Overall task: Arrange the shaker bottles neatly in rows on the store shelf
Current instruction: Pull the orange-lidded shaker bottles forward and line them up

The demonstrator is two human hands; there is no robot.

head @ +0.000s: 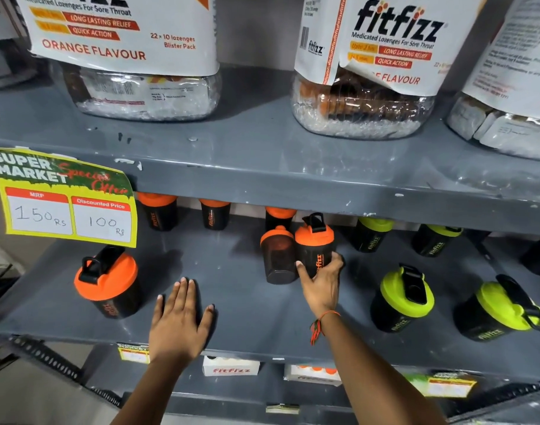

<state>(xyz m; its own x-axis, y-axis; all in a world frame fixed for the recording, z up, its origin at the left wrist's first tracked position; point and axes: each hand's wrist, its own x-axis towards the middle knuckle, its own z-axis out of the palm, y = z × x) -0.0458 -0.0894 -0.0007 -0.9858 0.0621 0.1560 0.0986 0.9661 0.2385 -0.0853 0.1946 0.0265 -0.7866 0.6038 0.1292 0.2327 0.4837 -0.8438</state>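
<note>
On the grey shelf (247,302), her right hand (319,285) has its fingers (336,260) wrapped around an orange-lidded shaker bottle (314,243), touching another shaker (278,256); the left hand (180,320) lies flat, fingers spread, holding nothing.

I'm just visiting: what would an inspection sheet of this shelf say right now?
Surface: grey shelf, scuffed, bare in the middle.
Job's things: orange-lidded shakers at the left front, centre and back; green-lidded shakers at the right, loosely spaced.
Clutter: price tag hanging from the upper shelf edge.
Hands: left hand flat and open on the shelf; right hand gripping an orange shaker, which touches a tilted neighbour.
Cables: nothing seen.
Surroundings: lozenge jars above; small boxes below.
</note>
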